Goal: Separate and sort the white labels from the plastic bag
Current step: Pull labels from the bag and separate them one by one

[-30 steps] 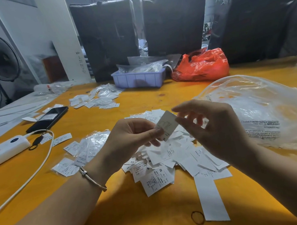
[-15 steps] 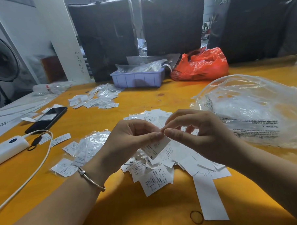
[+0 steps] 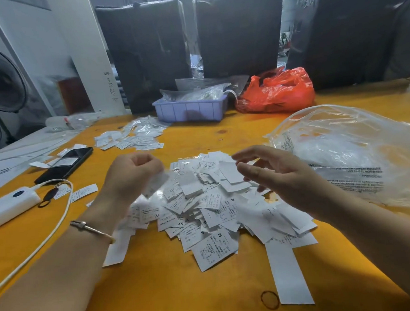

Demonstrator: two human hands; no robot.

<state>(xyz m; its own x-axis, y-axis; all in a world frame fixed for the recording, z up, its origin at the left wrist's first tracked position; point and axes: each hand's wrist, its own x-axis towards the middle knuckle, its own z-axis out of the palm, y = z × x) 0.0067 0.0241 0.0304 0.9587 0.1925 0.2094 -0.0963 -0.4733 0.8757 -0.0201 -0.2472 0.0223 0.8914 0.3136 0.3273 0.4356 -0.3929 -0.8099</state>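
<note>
Directly above the label pile [image 3: 208,202], a blurred label [image 3: 157,182] is being pinched by the curled left hand [image 3: 132,175] at the pile's left edge, while the right hand [image 3: 277,175], spread and empty, is being held nearer the plastic bag [image 3: 354,153].

At frame centre, the left hand [image 3: 132,175] pinches a blurred label [image 3: 157,182] above the label pile [image 3: 208,209]; the right hand [image 3: 277,175] hovers, its fingers [image 3: 249,171] relaxed.

Garment packing workshop: size labels [image 3: 208,202] piling on orange worktable [image 3: 158,286], wrapped black bales [image 3: 238,31] standing behind.
</note>
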